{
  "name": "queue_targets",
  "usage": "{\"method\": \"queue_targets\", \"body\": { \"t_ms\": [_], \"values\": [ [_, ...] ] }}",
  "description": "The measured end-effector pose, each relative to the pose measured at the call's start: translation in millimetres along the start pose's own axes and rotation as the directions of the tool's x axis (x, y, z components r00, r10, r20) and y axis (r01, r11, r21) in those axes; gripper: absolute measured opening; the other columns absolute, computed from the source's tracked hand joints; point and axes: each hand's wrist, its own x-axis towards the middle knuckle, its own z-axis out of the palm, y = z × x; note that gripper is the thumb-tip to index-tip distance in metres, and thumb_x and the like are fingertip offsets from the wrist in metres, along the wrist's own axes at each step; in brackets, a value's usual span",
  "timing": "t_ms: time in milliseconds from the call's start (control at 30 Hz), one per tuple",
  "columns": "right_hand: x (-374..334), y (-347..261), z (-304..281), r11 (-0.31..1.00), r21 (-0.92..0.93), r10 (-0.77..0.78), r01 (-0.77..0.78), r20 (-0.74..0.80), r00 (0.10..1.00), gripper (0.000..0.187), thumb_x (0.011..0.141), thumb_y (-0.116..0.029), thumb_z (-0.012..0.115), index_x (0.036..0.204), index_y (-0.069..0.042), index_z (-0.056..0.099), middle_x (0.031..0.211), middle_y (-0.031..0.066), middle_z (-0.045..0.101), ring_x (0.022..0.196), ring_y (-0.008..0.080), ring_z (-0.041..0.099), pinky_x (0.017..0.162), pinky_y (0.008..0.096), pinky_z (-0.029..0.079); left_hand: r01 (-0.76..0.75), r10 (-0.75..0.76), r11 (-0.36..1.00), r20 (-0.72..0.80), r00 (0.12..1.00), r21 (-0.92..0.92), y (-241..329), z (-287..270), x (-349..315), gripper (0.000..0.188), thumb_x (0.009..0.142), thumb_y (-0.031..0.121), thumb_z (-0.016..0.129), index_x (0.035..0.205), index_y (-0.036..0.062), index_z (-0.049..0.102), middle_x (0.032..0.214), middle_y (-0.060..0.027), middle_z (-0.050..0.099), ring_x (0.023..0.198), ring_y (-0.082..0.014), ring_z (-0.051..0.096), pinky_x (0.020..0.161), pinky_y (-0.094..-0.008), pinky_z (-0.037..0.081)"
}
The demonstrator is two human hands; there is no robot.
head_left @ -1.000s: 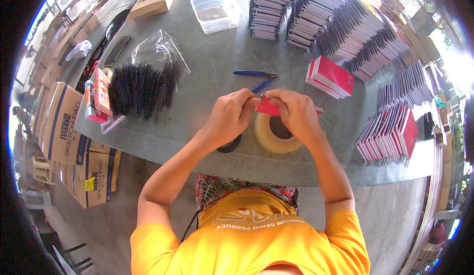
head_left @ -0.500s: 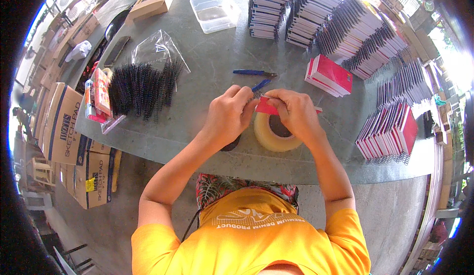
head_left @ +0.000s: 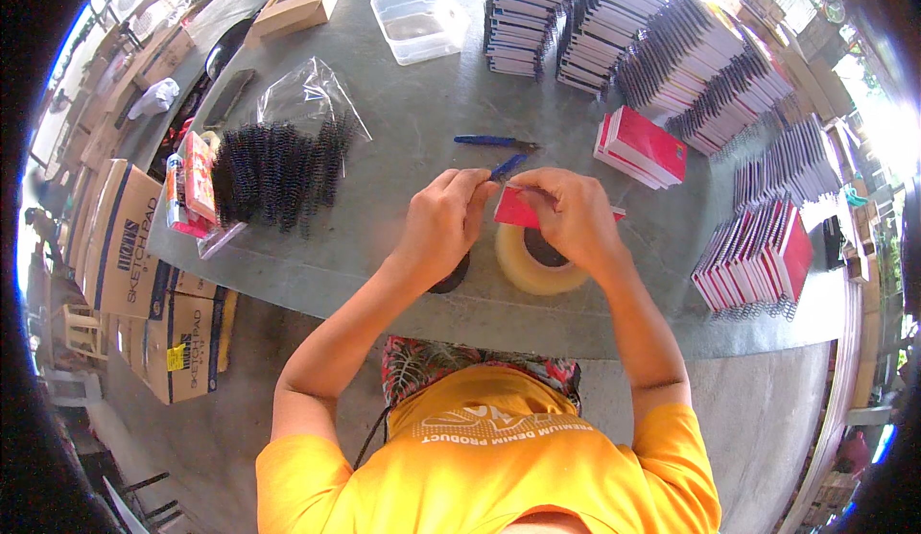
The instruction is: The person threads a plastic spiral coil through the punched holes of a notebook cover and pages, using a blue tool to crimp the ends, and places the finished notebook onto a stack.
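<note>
My right hand point(head_left: 566, 213) is closed on a small red notebook point(head_left: 516, 210), thumb on its cover and fingers behind. My left hand point(head_left: 446, 217) is closed in a pinch at the notebook's left end; whatever sits between its fingertips is hidden. Just beyond the fingertips, blue-handled cutting pliers point(head_left: 483, 140) lie on the table with their handles spread. Below the notebook rests a wide roll of clear tape point(head_left: 518, 270), partly covered by my right hand. A dark object point(head_left: 451, 279) shows beneath my left wrist.
Black spiral coils point(head_left: 278, 174) lie at left by a clear plastic bag point(head_left: 307, 93). Behind stands a clear plastic tub point(head_left: 418, 25). Red notebooks point(head_left: 643, 147) lie at right, near tall stacks of coil-bound notebooks point(head_left: 672, 54) and another row point(head_left: 753, 256). Cartons point(head_left: 125, 237) stand left of the table.
My left hand's fingertips have shifted slightly at the notebook's left end. The notebook has tilted a little, showing more of its red cover. All else stays put.
</note>
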Motion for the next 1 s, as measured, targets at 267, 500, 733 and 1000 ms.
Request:
{"method": "queue_targets", "body": {
  "t_ms": [267, 500, 733, 1000],
  "values": [
    [1.6, 1.0, -0.8, 1.0, -0.013, 0.027, -0.027, 0.01, 1.0, 0.015, 0.079, -0.012, 0.058, 0.09, -0.007, 0.067, 0.085, 0.0137, 0.065, 0.079, 0.0327, 0.063, 0.07, 0.0399, 0.049, -0.03, 0.03, 0.997, -0.007, 1.0, -0.068, 7.3, -2.6, -0.1, 0.012, 0.081, 0.004, 0.062, 0.092, 0.0007, 0.063, 0.081, -0.0161, 0.063, 0.066, -0.0271, 0.062, 0.057, -0.0325, 0.048],
    [0.1, 1.8, -2.0, 0.999, 0.018, 0.028, -0.028, 0.018, 0.999, 0.016, 0.08, -0.01, 0.061, 0.093, -0.004, 0.066, 0.088, 0.014, 0.066, 0.078, 0.029, 0.064, 0.069, 0.0349, 0.05, -0.037, 0.04, 0.997, 0.051, 0.998, -0.071, 13.4, -8.1, 0.4, 0.011, 0.081, 0.003, 0.062, 0.091, 0.0003, 0.063, 0.081, -0.016, 0.063, 0.065, -0.0277, 0.061, 0.056, -0.0327, 0.048],
    [-0.4, -2.7, -0.4, 0.998, 0.031, 0.05, -0.052, 0.069, 0.996, 0.017, 0.079, -0.014, 0.06, 0.093, -0.009, 0.066, 0.086, 0.0136, 0.065, 0.08, 0.0328, 0.062, 0.071, 0.0401, 0.049, -0.028, 0.027, 0.999, 0.015, 1.0, 0.037, 2.0, -1.4, -4.4, 0.011, 0.08, 0.002, 0.062, 0.09, 0.0003, 0.063, 0.079, -0.0157, 0.062, 0.067, -0.0279, 0.061, 0.058, -0.0335, 0.048],
    [-7.0, 3.9, 1.7, 0.998, -0.032, -0.054, 0.054, 0.0, 0.999, 0.017, 0.081, -0.017, 0.059, 0.095, -0.007, 0.062, 0.088, 0.0131, 0.065, 0.083, 0.0328, 0.061, 0.07, 0.0417, 0.048, -0.064, 0.061, 0.998, 0.366, 0.928, -0.004, -13.5, -23.5, 18.9, 0.02, 0.079, -0.003, 0.059, 0.099, 0.0015, 0.06, 0.094, -0.0173, 0.058, 0.079, -0.0317, 0.06, 0.068, -0.0372, 0.047]
  ]
}}
